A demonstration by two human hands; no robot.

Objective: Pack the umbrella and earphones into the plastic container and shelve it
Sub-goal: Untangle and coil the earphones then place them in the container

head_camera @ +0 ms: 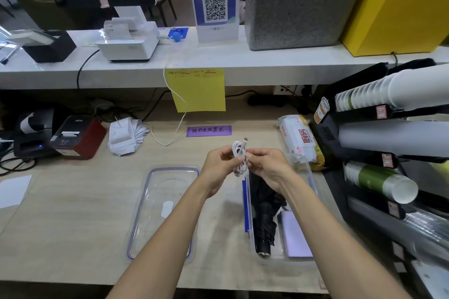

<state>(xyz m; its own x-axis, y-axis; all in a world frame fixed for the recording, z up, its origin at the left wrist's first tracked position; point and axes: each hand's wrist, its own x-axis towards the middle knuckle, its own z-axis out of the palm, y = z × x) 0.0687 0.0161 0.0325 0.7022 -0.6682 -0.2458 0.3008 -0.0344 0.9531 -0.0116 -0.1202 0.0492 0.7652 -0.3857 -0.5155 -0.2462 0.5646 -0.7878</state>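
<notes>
Both hands meet above the wooden counter (73, 213), pinching a coiled white earphone cable (239, 156) between them: the left hand (217, 168) holds the loops from one side with curled fingers, the right hand (266, 168) grips them from the other, and a plug end sticks up out of the bundle. Just below the right hand sits the clear plastic container (281, 258), with the folded black umbrella (263, 211) lying lengthwise inside beside a pale lilac flat object (295, 235). The container's lid (155, 204), clear with a purple rim, lies flat on the counter to its left, under the left forearm.
</notes>
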